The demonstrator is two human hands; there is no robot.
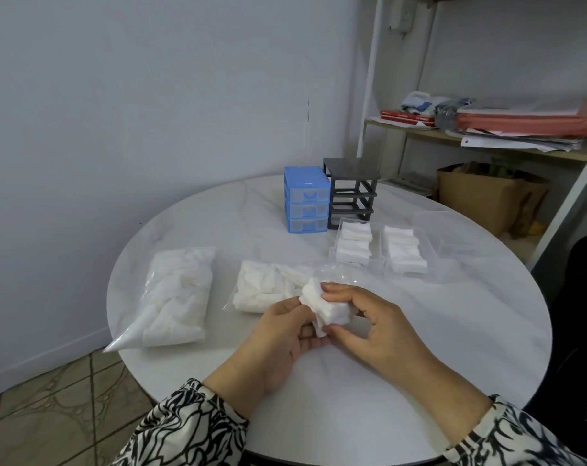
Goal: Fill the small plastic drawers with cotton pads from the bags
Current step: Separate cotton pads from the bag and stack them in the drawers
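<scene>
While both my hands, left hand (287,326) and right hand (374,317), grip a wad of cotton pads (327,309) above the surface (352,398), I am squaring it. Next it likely needs setting into the empty clear drawer (443,237).

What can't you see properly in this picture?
- How many cotton pads are in the bunch: the left hand and right hand cover part of it in the head view.
- What is inside the blue drawers: the fronts are too small and cloudy.
- Whether the third clear drawer holds anything: see-through and blurred.
- The shelf papers: blurred, cut by the right edge.
</scene>
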